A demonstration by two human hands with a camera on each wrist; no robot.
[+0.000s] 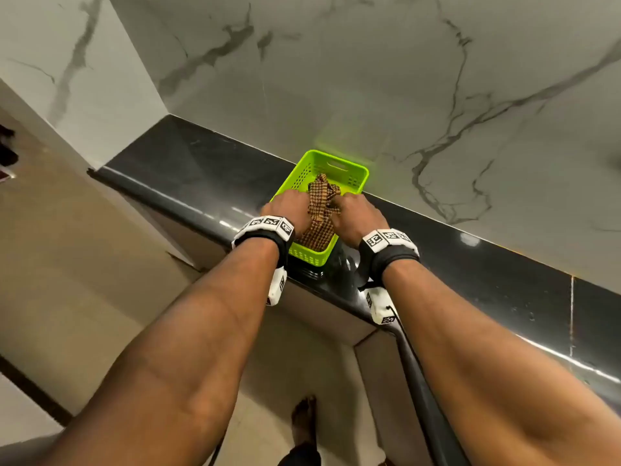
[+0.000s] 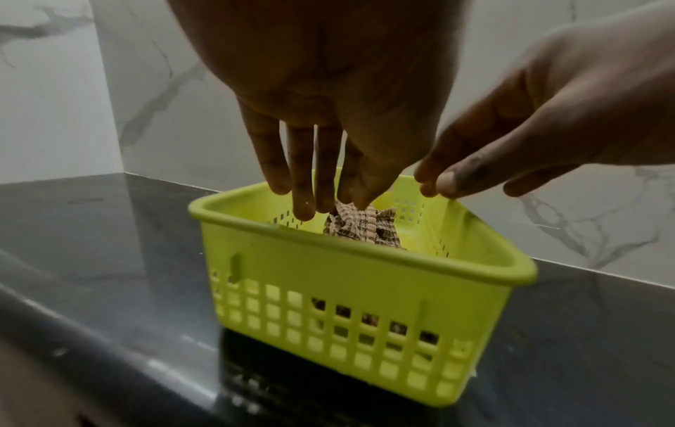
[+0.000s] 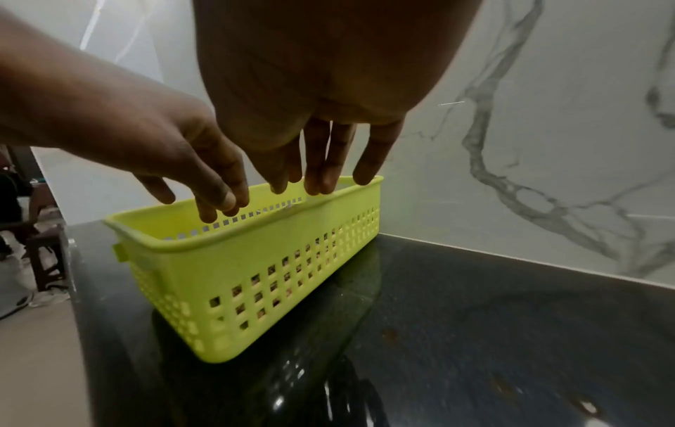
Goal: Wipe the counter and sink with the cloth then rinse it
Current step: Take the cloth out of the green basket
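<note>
A brown checked cloth lies bunched inside a lime-green slotted basket on the black counter. My left hand and right hand hover over the basket, one on each side of the cloth. In the left wrist view the left hand points straight down with its tips just at the top of the cloth; contact is unclear. In the right wrist view the right hand reaches straight down over the basket rim and holds nothing. No sink is in view.
A white marble wall rises right behind the basket and on the left. The polished counter runs on to the right, with a few water drops. The counter's front edge drops to a beige floor, where a bare foot stands.
</note>
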